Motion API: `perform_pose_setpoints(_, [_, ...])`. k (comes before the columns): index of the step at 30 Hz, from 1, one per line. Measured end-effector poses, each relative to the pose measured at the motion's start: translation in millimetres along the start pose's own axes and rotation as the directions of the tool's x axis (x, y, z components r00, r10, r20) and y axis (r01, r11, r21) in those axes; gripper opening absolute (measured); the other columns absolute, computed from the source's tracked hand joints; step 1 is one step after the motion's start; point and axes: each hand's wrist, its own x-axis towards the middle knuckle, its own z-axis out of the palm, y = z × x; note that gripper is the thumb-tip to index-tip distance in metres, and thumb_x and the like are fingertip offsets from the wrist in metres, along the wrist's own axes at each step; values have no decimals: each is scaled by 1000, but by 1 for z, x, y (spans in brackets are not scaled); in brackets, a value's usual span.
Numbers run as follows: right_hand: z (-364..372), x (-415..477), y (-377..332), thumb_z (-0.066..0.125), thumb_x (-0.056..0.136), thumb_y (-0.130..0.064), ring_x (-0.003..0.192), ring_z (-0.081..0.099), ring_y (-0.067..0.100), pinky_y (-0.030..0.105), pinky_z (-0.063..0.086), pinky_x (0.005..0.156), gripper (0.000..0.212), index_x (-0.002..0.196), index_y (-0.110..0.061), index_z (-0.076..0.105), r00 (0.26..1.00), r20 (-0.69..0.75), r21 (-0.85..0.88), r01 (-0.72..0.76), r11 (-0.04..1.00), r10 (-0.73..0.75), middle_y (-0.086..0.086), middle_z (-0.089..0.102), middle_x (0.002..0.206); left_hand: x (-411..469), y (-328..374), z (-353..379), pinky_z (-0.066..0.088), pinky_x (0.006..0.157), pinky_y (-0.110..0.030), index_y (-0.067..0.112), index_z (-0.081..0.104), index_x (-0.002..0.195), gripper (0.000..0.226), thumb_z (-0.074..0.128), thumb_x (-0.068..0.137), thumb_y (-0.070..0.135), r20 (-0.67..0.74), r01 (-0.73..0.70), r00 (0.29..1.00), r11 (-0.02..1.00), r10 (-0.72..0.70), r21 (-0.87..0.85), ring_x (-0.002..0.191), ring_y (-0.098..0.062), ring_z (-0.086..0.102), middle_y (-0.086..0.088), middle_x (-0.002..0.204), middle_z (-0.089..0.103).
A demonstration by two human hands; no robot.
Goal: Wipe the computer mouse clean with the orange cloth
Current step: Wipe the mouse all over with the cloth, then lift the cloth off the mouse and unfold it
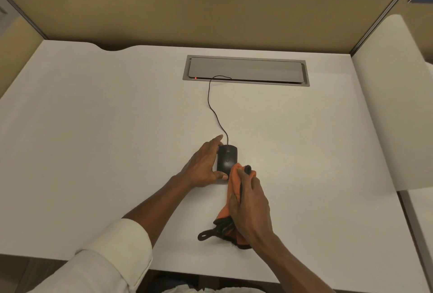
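Note:
A black wired computer mouse (226, 158) rests on the white desk (105, 152) near the middle. My left hand (203, 165) grips it from the left side, fingers along its far edge and thumb at its near end. My right hand (250, 206) is closed around the orange cloth (234, 179), which has a dark trim and a black loop hanging toward the desk's front. The cloth's upper end touches the mouse's near right corner.
The mouse cable (214, 109) runs back to a grey cable hatch (246, 70) set in the desk, with a small red light at its left. Tan partition walls (210, 11) enclose the desk at the back and sides.

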Motion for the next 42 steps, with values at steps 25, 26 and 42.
perform_pose_setpoints(25, [-58,-19,37,80,85,-22,127,65,9,24,62,89,75,149,-46,51,997,5,843,36,537,-74,-16,63,143,-63,65,2,60,92,-45,28,51,136,55,77,90,41,-350,221,905,970,-242,-101,112,-13,65,12,133,60])
perform_pose_setpoints(26, [-59,-20,35,80,87,-21,121,69,12,24,62,87,81,154,-49,43,996,-23,812,69,579,-86,-14,66,137,-71,74,2,62,85,-42,29,58,124,39,76,91,37,-394,209,884,966,-252,-150,102,-8,66,16,120,63])
perform_pose_setpoints(42, [-63,-38,5,77,89,-17,142,54,22,43,56,105,80,160,-17,39,833,-170,493,535,686,-527,-6,50,159,-128,140,-17,62,91,-34,35,71,106,89,44,58,106,-229,250,825,696,-517,-673,93,-6,74,19,101,76])
